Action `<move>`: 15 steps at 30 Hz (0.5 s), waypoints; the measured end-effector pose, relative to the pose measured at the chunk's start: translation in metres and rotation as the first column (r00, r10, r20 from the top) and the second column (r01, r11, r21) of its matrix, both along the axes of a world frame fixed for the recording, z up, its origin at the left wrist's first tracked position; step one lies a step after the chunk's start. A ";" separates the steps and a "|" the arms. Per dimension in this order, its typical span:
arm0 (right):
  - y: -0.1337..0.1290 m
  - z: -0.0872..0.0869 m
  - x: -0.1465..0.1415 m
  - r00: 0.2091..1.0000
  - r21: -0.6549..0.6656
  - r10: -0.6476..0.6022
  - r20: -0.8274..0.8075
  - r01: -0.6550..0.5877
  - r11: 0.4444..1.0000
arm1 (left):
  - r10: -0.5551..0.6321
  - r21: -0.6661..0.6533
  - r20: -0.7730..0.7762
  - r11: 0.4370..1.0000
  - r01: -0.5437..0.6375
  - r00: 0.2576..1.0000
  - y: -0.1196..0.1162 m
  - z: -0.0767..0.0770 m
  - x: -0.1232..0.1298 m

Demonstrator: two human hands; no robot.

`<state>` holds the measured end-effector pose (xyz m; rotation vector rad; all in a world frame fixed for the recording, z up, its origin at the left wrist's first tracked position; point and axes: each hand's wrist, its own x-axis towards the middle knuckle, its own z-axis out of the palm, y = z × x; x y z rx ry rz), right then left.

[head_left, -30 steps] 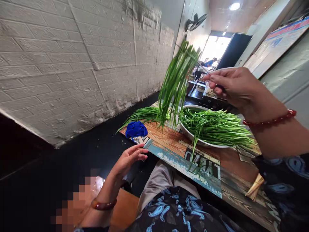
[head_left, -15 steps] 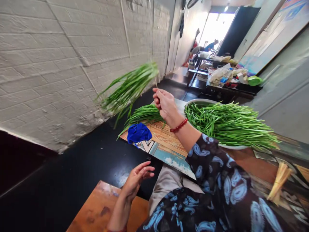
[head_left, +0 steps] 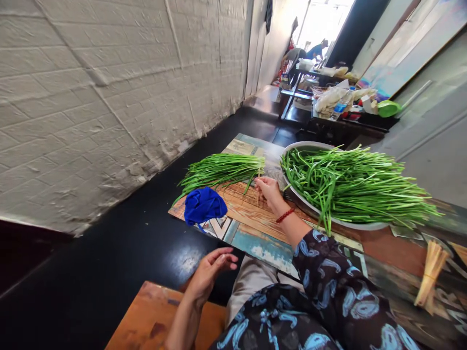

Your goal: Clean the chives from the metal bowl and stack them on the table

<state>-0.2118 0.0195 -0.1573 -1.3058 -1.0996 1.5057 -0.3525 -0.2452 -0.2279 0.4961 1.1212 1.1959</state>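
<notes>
My right hand [head_left: 269, 190], with a red bead bracelet at its wrist, pinches the lower end of a thin wooden skewer [head_left: 259, 182]. The skewer's upper part meets the cut ends of a bundle of green chives [head_left: 226, 167] lying flat on the patterned tabletop. Whether every chive there is on this skewer I cannot tell. My left hand [head_left: 211, 270] hovers over the dark floor near my knee, fingers loosely bent and holding nothing. A crumpled blue cloth [head_left: 205, 206] lies just in front of the chives, at the table's edge.
A large white-rimmed basin [head_left: 310, 145] heaped with chives [head_left: 368, 187] stands right of my right hand. A bundle of skewers [head_left: 431, 274] lies farther right. An orange wooden stool [head_left: 142, 316] is at lower left. Cluttered tables [head_left: 310, 99] and a bent-over person [head_left: 318, 50] are behind.
My right hand has come down to the right, bringing the skewered chives from the air beside the wall onto the tabletop bundle. My left hand has barely moved.
</notes>
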 end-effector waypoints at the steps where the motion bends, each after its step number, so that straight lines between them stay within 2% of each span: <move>1: 0.000 0.001 0.000 1.000 0.028 0.001 0.003 -0.001 1.000 | -0.021 0.021 -0.043 1.000 0.022 0.999 0.004 0.007 -0.001; 3: -0.001 0.006 -0.002 1.000 0.079 0.015 -0.009 -0.014 0.997 | -0.012 0.089 -0.158 0.996 0.026 0.987 0.021 0.027 -0.003; 5: -0.004 0.011 -0.005 0.999 0.117 0.043 -0.032 -0.039 0.992 | 0.140 0.212 -0.260 0.974 -0.085 0.955 0.051 0.053 -0.003; 7: -0.007 0.016 -0.008 0.996 0.140 0.069 -0.050 -0.061 0.988 | 0.265 0.315 -0.293 0.934 -0.169 0.919 0.092 0.077 0.003; 9: -0.008 0.021 -0.009 0.995 0.157 0.081 -0.054 -0.072 0.985 | 0.228 0.339 -0.295 0.933 -0.122 0.928 0.136 0.095 0.012; 11: -0.008 0.024 -0.007 0.995 0.171 0.086 -0.047 -0.077 0.982 | 0.095 0.332 -0.294 0.943 0.008 0.951 0.173 0.104 0.023; 13: -0.007 0.027 -0.004 0.995 0.182 0.092 -0.030 -0.085 0.980 | 0.015 0.303 -0.254 0.951 0.065 0.967 0.198 0.107 0.032; 15: -0.004 0.028 -0.001 0.995 0.188 0.102 -0.005 -0.099 0.977 | 0.001 0.291 -0.224 0.954 0.066 0.975 0.211 0.107 0.036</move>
